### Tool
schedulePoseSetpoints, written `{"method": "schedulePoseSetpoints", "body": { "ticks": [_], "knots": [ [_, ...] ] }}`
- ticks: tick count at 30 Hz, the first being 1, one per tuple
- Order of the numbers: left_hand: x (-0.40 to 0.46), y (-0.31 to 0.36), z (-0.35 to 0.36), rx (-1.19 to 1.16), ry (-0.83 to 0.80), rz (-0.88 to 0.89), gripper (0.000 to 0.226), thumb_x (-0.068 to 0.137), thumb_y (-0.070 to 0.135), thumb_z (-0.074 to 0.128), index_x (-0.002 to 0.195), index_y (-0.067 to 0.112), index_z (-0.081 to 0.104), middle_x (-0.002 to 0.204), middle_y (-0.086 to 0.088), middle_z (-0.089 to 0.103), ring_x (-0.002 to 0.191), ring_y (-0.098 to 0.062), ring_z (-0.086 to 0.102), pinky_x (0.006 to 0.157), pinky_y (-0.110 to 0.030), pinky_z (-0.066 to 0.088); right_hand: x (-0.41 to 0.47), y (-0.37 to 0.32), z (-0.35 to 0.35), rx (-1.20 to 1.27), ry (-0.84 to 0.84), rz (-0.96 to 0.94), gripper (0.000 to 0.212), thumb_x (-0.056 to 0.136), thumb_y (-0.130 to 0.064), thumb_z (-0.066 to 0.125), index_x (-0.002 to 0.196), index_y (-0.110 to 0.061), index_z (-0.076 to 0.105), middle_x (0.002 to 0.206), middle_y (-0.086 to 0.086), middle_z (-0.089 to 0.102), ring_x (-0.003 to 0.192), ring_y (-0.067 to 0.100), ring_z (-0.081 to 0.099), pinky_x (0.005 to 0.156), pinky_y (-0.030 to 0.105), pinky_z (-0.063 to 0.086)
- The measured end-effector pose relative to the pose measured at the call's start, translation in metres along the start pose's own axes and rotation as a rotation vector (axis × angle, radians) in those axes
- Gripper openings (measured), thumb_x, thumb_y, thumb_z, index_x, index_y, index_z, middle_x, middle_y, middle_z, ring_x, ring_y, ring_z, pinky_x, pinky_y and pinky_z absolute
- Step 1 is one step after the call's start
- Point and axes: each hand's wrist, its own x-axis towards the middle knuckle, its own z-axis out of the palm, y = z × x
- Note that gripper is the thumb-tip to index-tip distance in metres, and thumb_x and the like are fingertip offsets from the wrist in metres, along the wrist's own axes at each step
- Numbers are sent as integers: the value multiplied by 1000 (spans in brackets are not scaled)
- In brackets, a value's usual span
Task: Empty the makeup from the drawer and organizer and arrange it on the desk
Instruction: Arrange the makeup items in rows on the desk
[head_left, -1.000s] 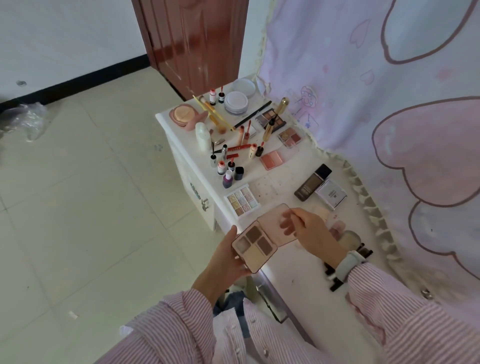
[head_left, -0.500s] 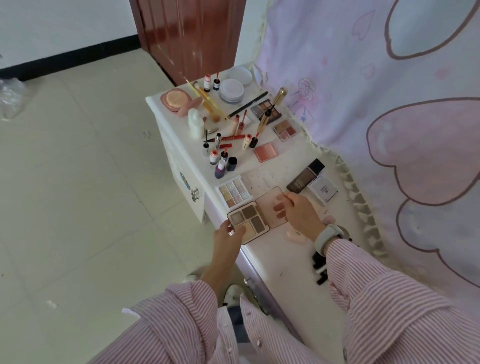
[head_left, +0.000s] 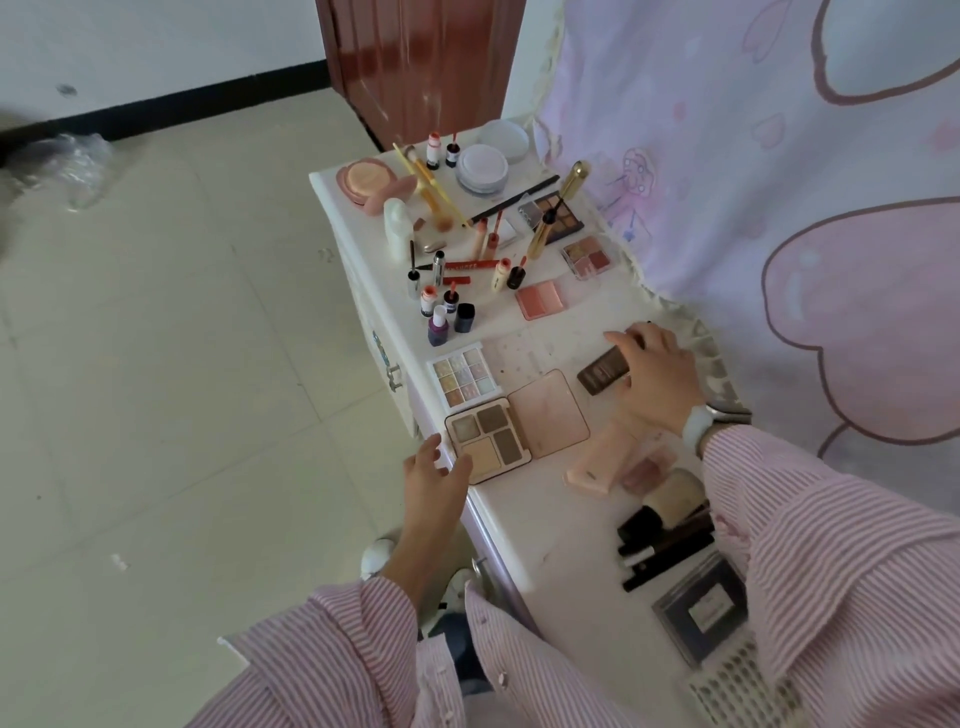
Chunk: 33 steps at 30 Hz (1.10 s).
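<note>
An open four-pan eyeshadow palette (head_left: 491, 435) with a pink lid lies flat near the front edge of the white desk (head_left: 524, 525). My left hand (head_left: 434, 475) hovers just off its near corner with relaxed fingers, holding nothing. My right hand (head_left: 655, 375) lies over a dark brown foundation bottle (head_left: 602, 370) further back, fingers bent across it; the grip itself is hidden. A pastel nine-pan palette (head_left: 464, 375) sits just behind the open one.
Lipsticks, small bottles (head_left: 445, 314), compacts (head_left: 363, 177), a blush pan (head_left: 540, 300) and palettes crowd the desk's far half. A peach tube (head_left: 597, 462), brushes (head_left: 662, 540), a dark box (head_left: 701, 608) and a white grid organizer (head_left: 737, 686) lie near my right sleeve. A pink curtain hangs on the right.
Both hands held the open four-pan palette above the desk; it now lies on the desk. My left hand has let go and my right hand has moved back onto the brown bottle.
</note>
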Motion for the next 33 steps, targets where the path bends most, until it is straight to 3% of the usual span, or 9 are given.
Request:
{"method": "schedulePoseSetpoints", "body": {
  "ticks": [2, 5, 12, 17, 20, 22, 24, 28, 33],
  "knots": [
    [-1, 0, -1, 40, 33, 28, 47, 93, 21, 51, 137, 13, 38, 137, -9, 37, 105, -16, 48, 86, -24, 37, 10, 5, 1, -171, -99, -89, 65, 80, -10, 51, 139, -25, 30, 144, 4, 26, 134, 24, 18, 105, 43, 25],
    [-2, -1, -4, 81, 92, 59, 42, 92, 19, 52, 133, 12, 43, 134, -9, 44, 112, -17, 48, 91, -27, 40, 22, 4, 6, -309, -156, -162, 54, 83, -11, 49, 134, -24, 37, 139, 2, 34, 131, 22, 24, 105, 44, 24],
    [-12, 1, -18, 117, 146, 111, 35, 93, 15, 49, 128, 10, 48, 131, -8, 47, 112, -18, 50, 92, -29, 40, 24, 2, 10, -448, -44, -220, 46, 86, -9, 45, 130, -21, 35, 129, 0, 45, 123, 21, 40, 109, 50, 14],
    [-25, 14, -18, 81, 155, 167, 28, 93, 16, 49, 121, 13, 53, 122, -4, 53, 100, -12, 53, 83, -24, 40, 4, 10, 0, -107, 235, -204, 44, 88, -15, 54, 131, -15, 40, 129, 9, 48, 116, 32, 44, 105, 48, 24],
    [-38, 34, -10, -8, 69, 233, 17, 93, 21, 50, 110, 21, 54, 110, 1, 60, 93, -14, 59, 84, -31, 48, -18, 0, -18, 443, 302, -153, 46, 91, -16, 53, 133, -8, 37, 122, 14, 45, 106, 29, 46, 95, 37, 35],
    [-48, 49, -3, -78, -25, 282, 13, 94, 20, 50, 105, 25, 53, 101, 4, 60, 88, -18, 62, 85, -37, 52, -39, -12, -33, 725, 173, -122, 48, 95, -18, 46, 139, -10, 29, 121, 3, 39, 107, 17, 43, 93, 25, 32],
    [-58, 63, 5, -127, -115, 290, 16, 95, 20, 49, 110, 22, 54, 98, 1, 60, 80, -18, 63, 76, -32, 53, -62, -19, -43, 820, -38, -125, 44, 97, -23, 40, 140, -15, 31, 117, -5, 45, 100, 10, 49, 88, 21, 36],
    [-69, 76, 10, -149, -307, 172, 29, 94, 37, 46, 110, 14, 56, 85, -8, 61, 65, -15, 61, 63, -27, 53, -101, -30, -51, 669, -356, -270, 41, 94, -37, 46, 132, -24, 42, 92, -5, 60, 72, 5, 56, 71, 23, 47],
    [-82, 68, 6, -16, -470, 103, 39, 92, 43, 46, 117, 13, 52, 98, -9, 60, 68, -18, 63, 68, -29, 55, -123, -31, -60, 602, -437, -264, 49, 84, -44, 60, 127, -25, 46, 101, -10, 58, 83, 3, 57, 76, 18, 48]
  ]
}}
